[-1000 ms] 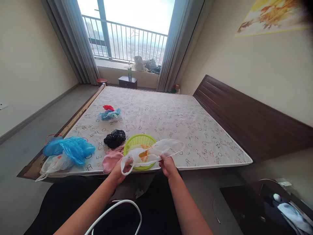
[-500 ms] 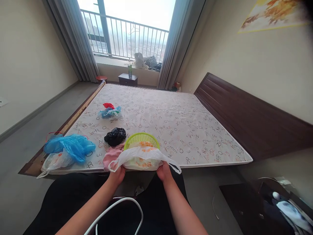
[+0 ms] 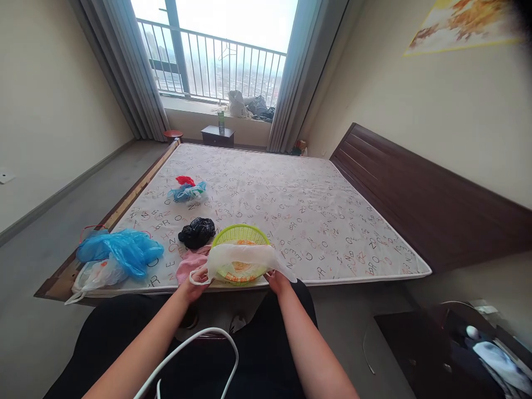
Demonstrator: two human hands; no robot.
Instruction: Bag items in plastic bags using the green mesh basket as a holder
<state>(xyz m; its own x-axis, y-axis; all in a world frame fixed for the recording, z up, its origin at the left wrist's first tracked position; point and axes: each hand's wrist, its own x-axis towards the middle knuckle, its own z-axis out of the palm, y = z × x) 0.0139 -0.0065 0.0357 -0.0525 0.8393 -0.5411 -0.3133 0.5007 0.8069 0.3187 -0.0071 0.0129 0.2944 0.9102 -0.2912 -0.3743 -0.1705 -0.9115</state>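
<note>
A thin white plastic bag (image 3: pixel 243 253) with orange print is stretched between my two hands, over the near part of a yellow-green plastic basket (image 3: pixel 241 230) at the mattress's front edge. My left hand (image 3: pixel 195 284) is closed on the bag's left side, with a handle loop across its fingers. On the other side my right hand (image 3: pixel 277 281) grips the bag's right end. Parts of both hands' fingertips are hidden by the plastic. Beside the basket lie a pink cloth (image 3: pixel 190 265) and a crumpled black plastic bag (image 3: pixel 197 233).
Blue plastic bags (image 3: pixel 124 249) and a whitish bag (image 3: pixel 97 275) lie at the mattress's front left corner. Farther back are a small red bag (image 3: pixel 185 180) and a light blue bag (image 3: pixel 189 192). A white cable (image 3: pixel 208 331) loops over my lap.
The bag's near side has been lifted and pulled flatter, so more of the basket shows. Both hands still grip it, the left slightly farther left.
</note>
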